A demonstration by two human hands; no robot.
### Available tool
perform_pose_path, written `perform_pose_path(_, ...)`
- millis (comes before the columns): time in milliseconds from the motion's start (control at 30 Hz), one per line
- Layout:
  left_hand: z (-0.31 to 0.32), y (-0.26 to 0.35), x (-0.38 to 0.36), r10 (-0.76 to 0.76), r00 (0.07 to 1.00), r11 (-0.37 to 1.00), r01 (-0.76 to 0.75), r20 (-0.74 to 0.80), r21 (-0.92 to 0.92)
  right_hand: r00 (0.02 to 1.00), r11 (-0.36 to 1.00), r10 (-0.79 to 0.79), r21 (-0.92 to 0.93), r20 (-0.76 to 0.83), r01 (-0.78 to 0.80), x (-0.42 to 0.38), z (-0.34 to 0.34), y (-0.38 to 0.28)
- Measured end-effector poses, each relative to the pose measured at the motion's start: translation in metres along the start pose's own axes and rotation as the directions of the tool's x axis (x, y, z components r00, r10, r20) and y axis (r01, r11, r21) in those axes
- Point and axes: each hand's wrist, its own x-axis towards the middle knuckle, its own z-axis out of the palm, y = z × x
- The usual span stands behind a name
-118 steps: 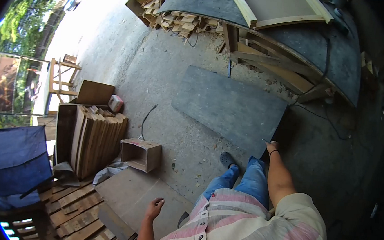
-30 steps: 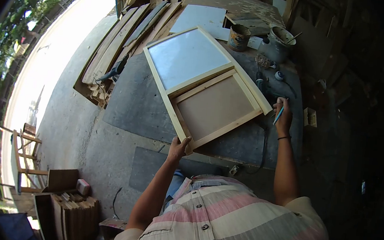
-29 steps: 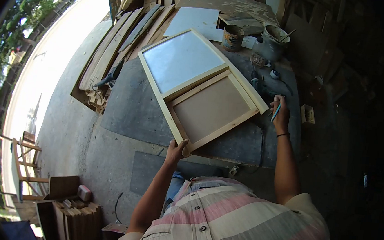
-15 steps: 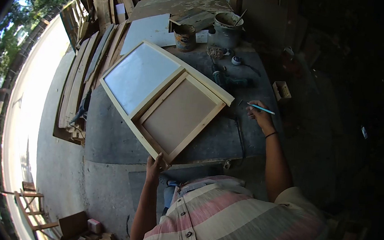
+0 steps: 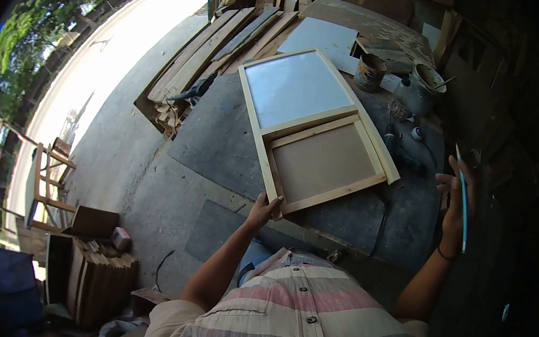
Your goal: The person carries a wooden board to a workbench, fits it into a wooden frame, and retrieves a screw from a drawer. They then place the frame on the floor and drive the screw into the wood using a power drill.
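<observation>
A pale wooden frame (image 5: 260,144) lies slantwise on the dark worktable. Its far half holds a glossy whitish panel (image 5: 298,88). In the near half sits a smaller wood-edged panel with a brown face (image 5: 324,163). My left hand (image 5: 262,211) is closed on the frame's near left corner, thumb on top; its other fingers are partly hidden. Out past the table's right side, my right hand (image 5: 453,199) is raised. It holds a light blue pencil (image 5: 464,206) nearly upright, tip up, with some fingers spread.
Right of the frame lie a cordless drill (image 5: 403,154) and a tape measure (image 5: 417,134). Behind stand a paint-stained can (image 5: 370,72) and a bucket (image 5: 424,91). Long boards (image 5: 195,61) are stacked at the far left; a wooden crate (image 5: 93,275) stands on the floor lower left.
My view has swung left, so the table appears farther right. My right hand has lifted away from the tabletop, and the pencil has turned from nearly level to upright. The left hand keeps its grip.
</observation>
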Motion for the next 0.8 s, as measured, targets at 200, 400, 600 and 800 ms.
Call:
perform_pose_path(200, -0.003, -0.005, 0.003, 0.019, 0.999, 0.991, -0.012, -0.050, 0.137, 0.907, 0.920, -0.388, -0.118, -0.163, 0.373, 0.037, 0.002, -0.085)
perform_pose_path(400, -0.001, -0.003, -0.003, 0.073, 0.996, 0.989, -0.065, -0.054, 0.134, 0.642, 0.540, -0.760, 0.455, -0.097, 0.708, 0.049, -0.006, -0.141)
perform_pose_path(600, -0.005, -0.006, 0.001, 0.097, 0.994, 0.979, -0.087, -0.043, 0.187, 0.582, 0.444, -0.806, 0.540, -0.109, 0.715, 0.030, -0.042, -0.150)
perform_pose_path(800, -0.006, -0.014, 0.006, 0.107, 0.994, 0.986, -0.101, -0.038, 0.129, 0.321, -0.168, -0.857, 0.808, -0.402, 0.564, 0.048, 0.019, -0.221)
